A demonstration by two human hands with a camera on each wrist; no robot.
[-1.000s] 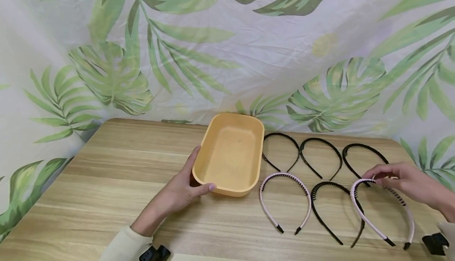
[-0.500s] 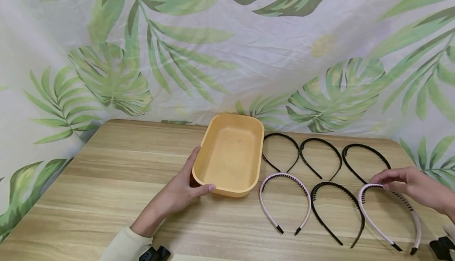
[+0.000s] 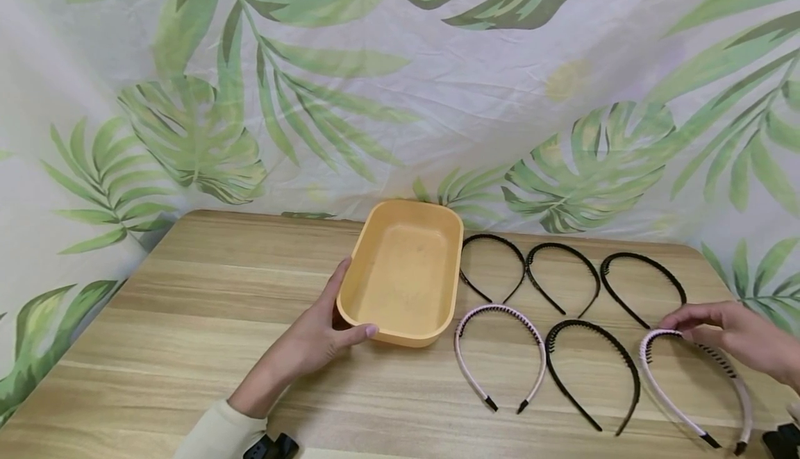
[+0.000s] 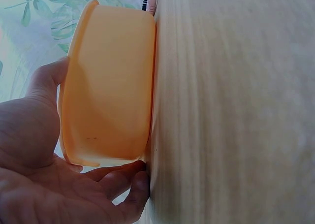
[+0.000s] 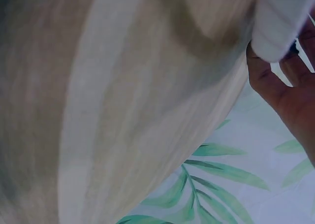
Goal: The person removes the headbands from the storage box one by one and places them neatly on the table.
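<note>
In the head view my left hand [image 3: 312,337] grips a yellow-orange rectangular plastic box [image 3: 406,271] at its near left corner, thumb over the front rim. The left wrist view shows the box's outer wall [image 4: 108,76], with fingers bent beside its lower end. At the right, my right hand [image 3: 728,334] pinches a pale pink headband [image 3: 746,398] by the top of its arch, its black-tipped ends pointing toward me. The right wrist view has the pale band [image 5: 280,27] large and blurred between thumb and fingers. Nothing lies inside the box.
Left of the held headband lie a black toothed headband [image 3: 590,323] and another pink one [image 3: 498,307]. Behind them, thinner black headbands [image 3: 562,246] form a row along the back of the wooden table [image 3: 219,306]. A leaf-print cloth [image 3: 375,98] hangs behind.
My right hand has moved right and a little toward me with the pink headband, away from the black one beside it. My left hand and the box have stayed put.
</note>
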